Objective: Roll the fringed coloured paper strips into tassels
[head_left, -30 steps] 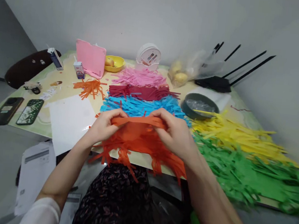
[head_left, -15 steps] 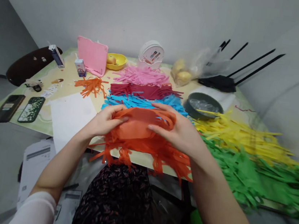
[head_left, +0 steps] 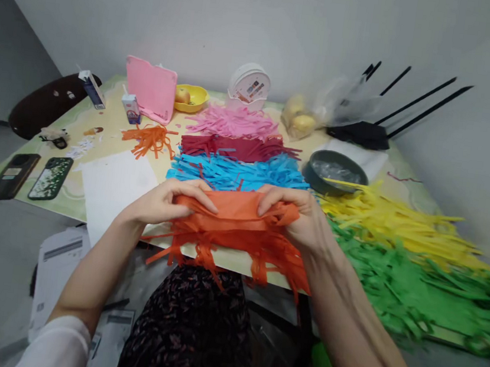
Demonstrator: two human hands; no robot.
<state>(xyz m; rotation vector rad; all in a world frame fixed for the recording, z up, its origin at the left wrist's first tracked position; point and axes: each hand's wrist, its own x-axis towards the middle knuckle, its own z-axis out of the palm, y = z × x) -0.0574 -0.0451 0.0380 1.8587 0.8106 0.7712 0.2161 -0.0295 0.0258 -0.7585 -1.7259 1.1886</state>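
An orange fringed sheet (head_left: 233, 207) is stretched between my two hands over the table's front edge. My left hand (head_left: 166, 201) grips its left end, thumb and fingers closed on the folded band. At the other end, my right hand (head_left: 298, 217) is closed round the bunched material. Orange strips (head_left: 204, 256) hang down below the hands past the edge. Just beyond lies a blue fringed sheet (head_left: 237, 171), then a dark red one (head_left: 235, 148) and a pink one (head_left: 237, 123). Whether the orange piece is paper or cloth I cannot tell.
Yellow strips (head_left: 391, 225) and green strips (head_left: 419, 294) spread at right beside a dark round pan (head_left: 334, 187). Two phones (head_left: 51, 179) and white paper (head_left: 115, 182) lie left. Behind are a pink tablet case (head_left: 152, 89), yellow bowl (head_left: 199, 99) and black router (head_left: 358, 135).
Both hands have come lower and nearer to me with the orange sheet. My right hand has turned and its fingers have curled over the top edge. More of the blue sheet shows.
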